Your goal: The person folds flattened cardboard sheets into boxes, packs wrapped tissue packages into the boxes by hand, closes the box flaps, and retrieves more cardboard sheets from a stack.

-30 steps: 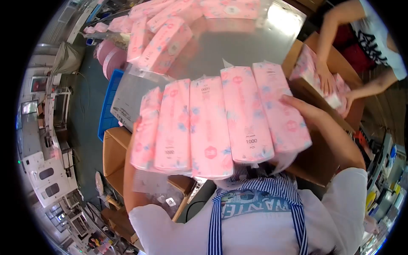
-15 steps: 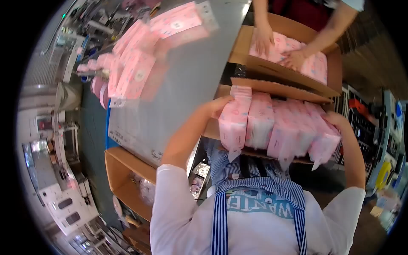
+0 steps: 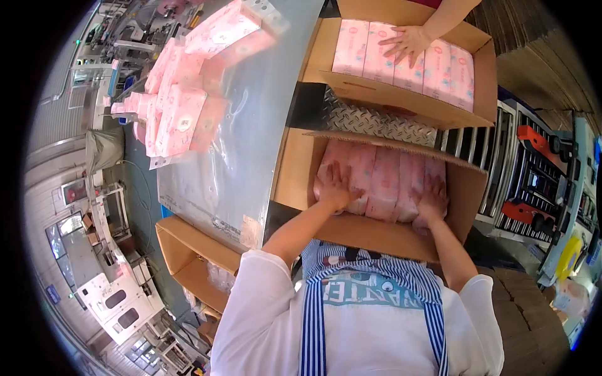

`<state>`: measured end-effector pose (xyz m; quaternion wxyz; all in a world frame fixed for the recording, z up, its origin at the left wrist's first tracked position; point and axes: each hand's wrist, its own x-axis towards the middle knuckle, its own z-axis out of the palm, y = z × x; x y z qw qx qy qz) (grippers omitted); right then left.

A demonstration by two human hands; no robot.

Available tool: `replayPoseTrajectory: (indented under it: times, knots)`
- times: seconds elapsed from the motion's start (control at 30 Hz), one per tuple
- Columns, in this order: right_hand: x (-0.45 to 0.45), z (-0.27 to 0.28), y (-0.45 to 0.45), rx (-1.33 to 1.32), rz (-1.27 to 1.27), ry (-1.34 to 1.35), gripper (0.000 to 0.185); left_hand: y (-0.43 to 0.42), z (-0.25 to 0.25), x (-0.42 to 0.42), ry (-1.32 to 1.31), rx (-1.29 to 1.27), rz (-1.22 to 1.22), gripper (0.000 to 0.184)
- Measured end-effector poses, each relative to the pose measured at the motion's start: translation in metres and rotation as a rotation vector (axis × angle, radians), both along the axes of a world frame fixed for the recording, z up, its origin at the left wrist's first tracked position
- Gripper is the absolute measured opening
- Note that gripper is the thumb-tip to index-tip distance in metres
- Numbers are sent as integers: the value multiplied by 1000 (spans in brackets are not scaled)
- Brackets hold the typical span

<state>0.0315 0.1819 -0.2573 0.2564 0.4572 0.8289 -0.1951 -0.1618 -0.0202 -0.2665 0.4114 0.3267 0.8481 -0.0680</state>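
Several pink plastic-wrapped packs (image 3: pixel 382 188), like packs of tissues, sit in a row inside the open cardboard box (image 3: pixel 401 237) in front of me. My left hand (image 3: pixel 338 188) lies with spread fingers on the packs at the left end of the row. Toward the right end, my right hand (image 3: pixel 431 199) rests on the packs, its fingers stretched out and apart. Neither hand is wrapped round a pack. The undersides of the packs are hidden in the box.
Beyond stands a second carton (image 3: pixel 401 103) of pink packs, with another person's hand (image 3: pixel 411 44) on top. More packs (image 3: pixel 179 113) are piled on the metal table (image 3: pixel 251 119) at left. A roller conveyor (image 3: pixel 501 160) runs at right. Below the table is another open box (image 3: pixel 194 250).
The row of packs has gone down from above the box's near edge into the box. My hands have moved from the row's two ends onto its top. One of the other person's hands has left view.
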Motion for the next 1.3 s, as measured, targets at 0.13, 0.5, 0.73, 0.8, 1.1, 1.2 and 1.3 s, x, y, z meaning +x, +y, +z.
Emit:
replayPoseTrajectory:
  times: [0.13,0.5,0.73,0.8,1.1,1.2,1.3]
  knots:
    - [36,-59,-34,70,76,30,77,-23,-38,16,61,-13,-177,86]
    - [-37,-64,-45,-169,56,703,34,-124,-161,-9,18,443,-84,39]
    - [-75,-33,-119,-880,967,-49,19,-130,86,-63,-20,1022,484,27]
    - [-99,-27,-155,-897,1035,-47,18,-193,102,-62,405,1155,720,22]
    - [-184,-33,-271,-708,929,280,17,-597,20,-3,1004,4,1485,47]
    - [-176,-40,-257,-595,884,233,17,-617,29,-31,512,-313,1835,63]
    - [-165,-42,-236,-508,844,163,17,-613,19,-47,468,-347,1803,71]
